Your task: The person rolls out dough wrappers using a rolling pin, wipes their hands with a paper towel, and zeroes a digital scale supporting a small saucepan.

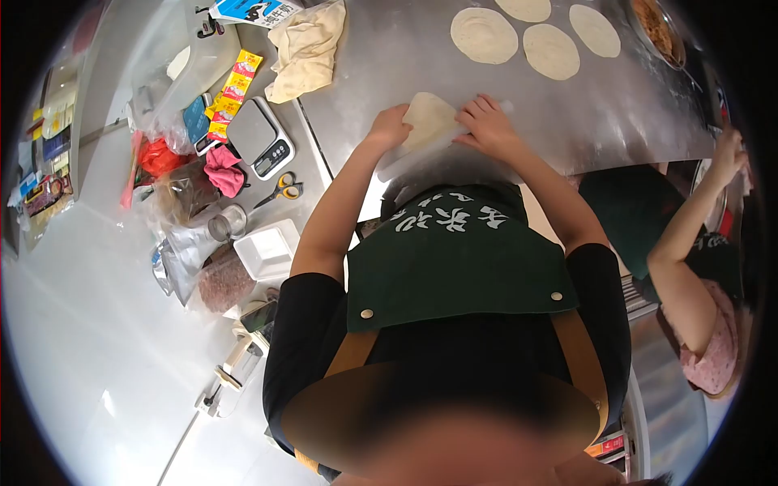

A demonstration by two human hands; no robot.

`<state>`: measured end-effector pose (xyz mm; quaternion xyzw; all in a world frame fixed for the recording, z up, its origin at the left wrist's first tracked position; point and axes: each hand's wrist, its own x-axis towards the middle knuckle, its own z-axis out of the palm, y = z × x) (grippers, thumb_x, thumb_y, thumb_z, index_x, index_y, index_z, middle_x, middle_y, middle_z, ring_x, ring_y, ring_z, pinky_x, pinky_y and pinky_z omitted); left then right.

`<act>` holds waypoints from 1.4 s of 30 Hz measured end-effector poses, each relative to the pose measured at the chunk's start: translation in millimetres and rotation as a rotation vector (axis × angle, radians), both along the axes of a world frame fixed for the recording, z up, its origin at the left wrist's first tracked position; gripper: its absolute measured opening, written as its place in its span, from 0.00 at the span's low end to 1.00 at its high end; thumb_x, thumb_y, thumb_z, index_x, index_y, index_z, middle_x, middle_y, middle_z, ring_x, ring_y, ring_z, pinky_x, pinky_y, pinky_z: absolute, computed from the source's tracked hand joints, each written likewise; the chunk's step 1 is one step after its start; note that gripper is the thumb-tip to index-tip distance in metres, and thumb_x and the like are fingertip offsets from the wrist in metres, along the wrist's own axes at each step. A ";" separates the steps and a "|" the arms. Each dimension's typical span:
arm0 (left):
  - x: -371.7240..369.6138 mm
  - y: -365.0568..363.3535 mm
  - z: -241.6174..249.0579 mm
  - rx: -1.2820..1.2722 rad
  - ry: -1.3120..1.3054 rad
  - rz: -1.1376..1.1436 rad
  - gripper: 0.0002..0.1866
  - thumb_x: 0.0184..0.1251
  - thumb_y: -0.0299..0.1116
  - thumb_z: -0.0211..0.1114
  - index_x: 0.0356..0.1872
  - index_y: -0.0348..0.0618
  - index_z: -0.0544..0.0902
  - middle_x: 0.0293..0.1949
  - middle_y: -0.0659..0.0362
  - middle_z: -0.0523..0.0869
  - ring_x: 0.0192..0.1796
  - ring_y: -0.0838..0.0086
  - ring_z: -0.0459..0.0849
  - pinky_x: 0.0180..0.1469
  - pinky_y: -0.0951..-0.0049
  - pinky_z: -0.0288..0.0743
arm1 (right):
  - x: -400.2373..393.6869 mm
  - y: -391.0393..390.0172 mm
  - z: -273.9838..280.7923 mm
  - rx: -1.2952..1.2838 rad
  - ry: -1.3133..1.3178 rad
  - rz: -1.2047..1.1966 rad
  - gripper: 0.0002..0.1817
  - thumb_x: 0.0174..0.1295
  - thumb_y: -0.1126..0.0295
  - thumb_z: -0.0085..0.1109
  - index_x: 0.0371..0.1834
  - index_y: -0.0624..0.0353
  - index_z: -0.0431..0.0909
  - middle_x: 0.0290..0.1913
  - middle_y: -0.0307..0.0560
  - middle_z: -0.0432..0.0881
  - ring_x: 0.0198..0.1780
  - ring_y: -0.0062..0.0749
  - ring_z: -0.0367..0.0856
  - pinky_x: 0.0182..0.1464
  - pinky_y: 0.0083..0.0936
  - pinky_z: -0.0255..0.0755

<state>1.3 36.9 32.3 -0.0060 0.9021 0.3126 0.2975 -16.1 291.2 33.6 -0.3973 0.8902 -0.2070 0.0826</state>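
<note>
A flat round of dough [429, 120] lies on the steel worktop in front of me. My left hand [391, 125] is closed on its left edge, fingers and thumb pinching the rim. My right hand [486, 128] bends over a pale rolling pin [507, 106] at the dough's right side. One end of the pin shows past my fingers; the palm hides its middle. Farther back on the worktop lie several rolled rounds, among them one dough round [485, 36] at the left and another dough round [551, 51] beside it.
A bowl of filling [658, 32] stands at the far right. To the left are a crumpled cloth [308, 50], a kitchen scale [261, 138], scissors [284, 190], yellow sachets [235, 95] and a white tray [266, 249]. A co-worker's arm [685, 235] reaches in at the right.
</note>
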 end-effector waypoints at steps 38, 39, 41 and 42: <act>9.0 3.0 -11.1 0.437 -0.204 0.463 0.16 0.57 0.31 0.63 0.45 0.35 0.81 0.38 0.53 0.85 0.41 0.69 0.82 0.45 0.71 0.74 | -1.7 13.5 9.9 0.035 -0.031 0.032 0.17 0.51 0.61 0.63 0.42 0.55 0.76 0.49 0.45 0.74 0.56 0.39 0.69 0.68 0.44 0.53; 9.2 3.2 -9.9 0.544 -0.233 0.532 0.15 0.58 0.30 0.62 0.45 0.34 0.81 0.38 0.55 0.85 0.41 0.71 0.82 0.45 0.71 0.74 | -5.4 6.6 7.6 0.052 0.005 -0.017 0.18 0.53 0.59 0.62 0.45 0.55 0.76 0.51 0.46 0.73 0.58 0.40 0.68 0.68 0.44 0.53; 8.3 3.6 -8.6 0.675 -0.285 0.630 0.14 0.60 0.29 0.61 0.45 0.32 0.81 0.39 0.56 0.84 0.41 0.72 0.81 0.44 0.72 0.74 | -8.1 -7.3 -0.5 0.087 0.074 -0.114 0.21 0.56 0.56 0.58 0.49 0.56 0.75 0.57 0.49 0.71 0.61 0.42 0.66 0.69 0.45 0.52; 6.8 4.2 -7.7 0.699 -0.308 0.659 0.14 0.61 0.29 0.61 0.45 0.31 0.81 0.39 0.56 0.84 0.41 0.73 0.81 0.45 0.72 0.74 | -6.1 -12.7 -5.2 0.078 0.119 -0.182 0.22 0.57 0.56 0.57 0.51 0.56 0.74 0.59 0.50 0.69 0.63 0.43 0.65 0.69 0.46 0.51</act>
